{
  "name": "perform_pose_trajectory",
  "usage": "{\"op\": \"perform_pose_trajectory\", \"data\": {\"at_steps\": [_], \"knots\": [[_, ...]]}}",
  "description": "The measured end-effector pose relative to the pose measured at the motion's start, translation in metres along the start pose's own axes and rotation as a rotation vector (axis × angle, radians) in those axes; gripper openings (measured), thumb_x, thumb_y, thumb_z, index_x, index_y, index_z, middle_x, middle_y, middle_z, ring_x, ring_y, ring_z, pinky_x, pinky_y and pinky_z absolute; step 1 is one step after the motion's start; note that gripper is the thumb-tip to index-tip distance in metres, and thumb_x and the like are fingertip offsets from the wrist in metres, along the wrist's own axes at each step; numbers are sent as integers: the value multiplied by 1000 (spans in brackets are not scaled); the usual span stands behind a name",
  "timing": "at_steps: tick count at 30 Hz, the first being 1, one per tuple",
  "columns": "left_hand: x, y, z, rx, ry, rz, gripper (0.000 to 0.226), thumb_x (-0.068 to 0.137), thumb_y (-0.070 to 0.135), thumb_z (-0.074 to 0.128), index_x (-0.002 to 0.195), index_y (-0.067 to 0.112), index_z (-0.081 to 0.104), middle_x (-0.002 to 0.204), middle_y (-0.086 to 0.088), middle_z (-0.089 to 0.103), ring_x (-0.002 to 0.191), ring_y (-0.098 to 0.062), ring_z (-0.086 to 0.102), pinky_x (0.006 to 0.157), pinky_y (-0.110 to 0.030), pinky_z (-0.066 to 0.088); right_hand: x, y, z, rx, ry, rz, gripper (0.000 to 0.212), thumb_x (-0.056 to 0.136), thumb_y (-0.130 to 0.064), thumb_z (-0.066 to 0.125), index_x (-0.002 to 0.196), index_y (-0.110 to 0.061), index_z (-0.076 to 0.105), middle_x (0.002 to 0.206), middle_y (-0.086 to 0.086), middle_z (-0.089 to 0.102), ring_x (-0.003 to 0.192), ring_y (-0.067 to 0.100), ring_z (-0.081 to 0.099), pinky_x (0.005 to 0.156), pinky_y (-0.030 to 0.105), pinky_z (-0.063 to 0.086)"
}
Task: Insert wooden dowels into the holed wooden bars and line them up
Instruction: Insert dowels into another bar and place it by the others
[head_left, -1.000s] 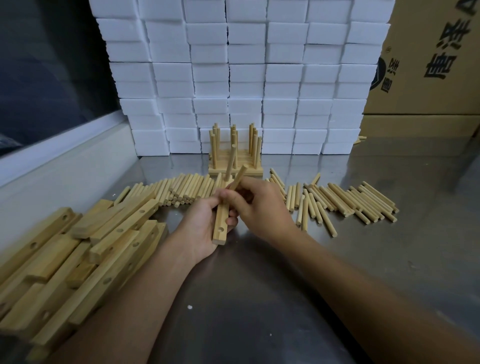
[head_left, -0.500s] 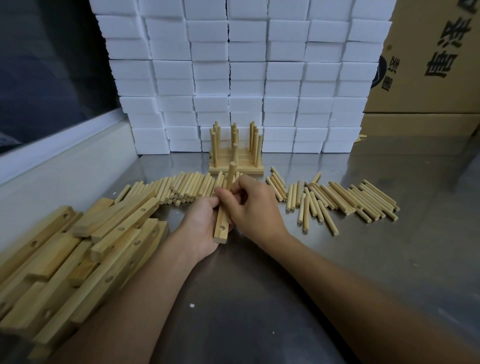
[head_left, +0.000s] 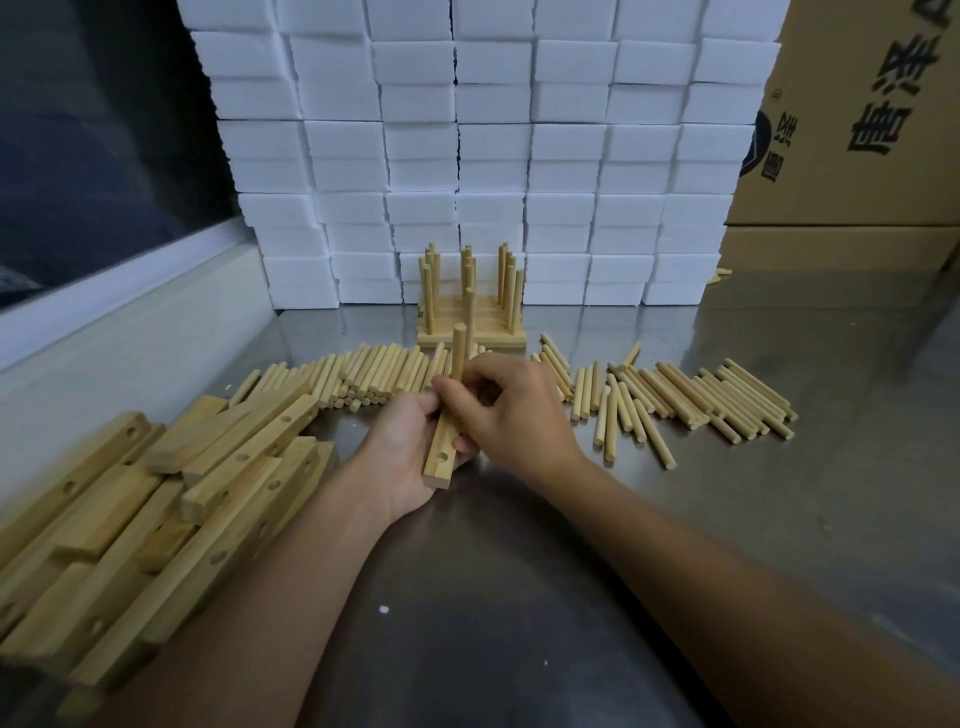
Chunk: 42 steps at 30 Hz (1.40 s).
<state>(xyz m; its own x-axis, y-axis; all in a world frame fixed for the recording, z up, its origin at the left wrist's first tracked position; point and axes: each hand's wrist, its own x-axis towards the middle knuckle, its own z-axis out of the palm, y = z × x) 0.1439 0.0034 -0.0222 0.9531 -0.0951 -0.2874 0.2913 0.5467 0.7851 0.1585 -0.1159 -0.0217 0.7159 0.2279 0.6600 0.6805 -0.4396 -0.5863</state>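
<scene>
Dowels are the matter here, and in the head view one pale round wooden dowel (head_left: 459, 349) now stands upright over the short holed wooden bar (head_left: 442, 446), where a second ago it leaned slanted toward the right above that bar. The left hand (head_left: 404, 457) cups the bar from below with fingers curled round it, just above the steel tabletop (head_left: 519, 597); the right hand (head_left: 511, 410) pinches the dowel low on its shaft. Straightening it likely means the dowel is being seated in a hole hidden under the fingers, though its depth cannot be told. One hole near the bar's near end is still empty. Behind, the finished group of bars with upright dowels (head_left: 471, 332) waits against the stacked white foam blocks (head_left: 493, 156); loose dowels (head_left: 691, 400) and spare holed bars (head_left: 156, 499) remain.
</scene>
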Motion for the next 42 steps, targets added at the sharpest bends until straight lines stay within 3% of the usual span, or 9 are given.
{"op": "perform_pose_trajectory", "data": {"at_steps": [11,14,17,21,24,26,32,36,42], "knots": [[-3,-1,4,34,31,21,37,105,20,36,91,6,67,61,-4,65,41,-10,50,45,-21,41,-4,3,10,19,93,12,33,92,-22,71,68,-3,58,51,5,58,50,19,61,54,41,51],[-4,-1,3,13,27,36,39,105,21,34,97,4,68,69,-8,69,51,-13,57,61,-25,46,-6,4,8,-48,63,-39,35,95,-31,66,71,-5,62,59,2,59,57,17,54,58,41,48],[-7,0,1,-44,24,40,39,104,25,38,111,1,68,98,-15,70,86,-24,64,89,-33,52,-9,6,2,-152,25,-82,40,100,-41,53,82,-9,69,72,-3,61,65,12,54,60,34,46],[-9,-1,1,-146,22,83,33,106,21,34,112,0,59,76,-9,55,57,-15,51,46,-21,45,-12,17,-13,-409,69,-41,38,102,-37,46,82,-12,67,77,-1,59,72,19,54,69,34,38],[-10,0,3,-160,30,81,31,106,20,36,116,-1,57,70,-7,53,52,-13,50,43,-20,43,-12,30,-22,-721,-95,234,41,101,-50,38,123,-25,63,127,0,59,120,23,50,102,44,31],[-11,0,3,-163,30,81,31,105,20,38,117,-1,58,70,-6,53,52,-13,51,43,-20,43,-13,37,-25,-774,-237,363,49,100,-57,30,132,-30,56,142,-2,49,135,25,38,110,51,22],[-14,-1,2,-179,43,110,29,104,20,41,116,0,57,71,-7,53,53,-13,50,44,-20,43,-15,33,-26,-847,-230,387,43,98,-53,40,110,-24,69,122,-2,62,121,25,49,107,50,26],[-16,-3,3,-185,64,140,27,104,20,41,110,0,58,70,-6,52,54,-14,50,46,-21,43,-16,26,-31,-836,-141,379,25,96,-41,53,85,-22,66,93,-3,65,102,24,55,100,45,30],[-21,-5,5,-189,80,172,28,106,20,39,104,1,59,65,-5,54,50,-12,51,44,-20,44,-14,22,-28,-811,-150,410,9,96,-27,58,92,-19,58,94,1,63,102,26,55,96,43,32]]}}
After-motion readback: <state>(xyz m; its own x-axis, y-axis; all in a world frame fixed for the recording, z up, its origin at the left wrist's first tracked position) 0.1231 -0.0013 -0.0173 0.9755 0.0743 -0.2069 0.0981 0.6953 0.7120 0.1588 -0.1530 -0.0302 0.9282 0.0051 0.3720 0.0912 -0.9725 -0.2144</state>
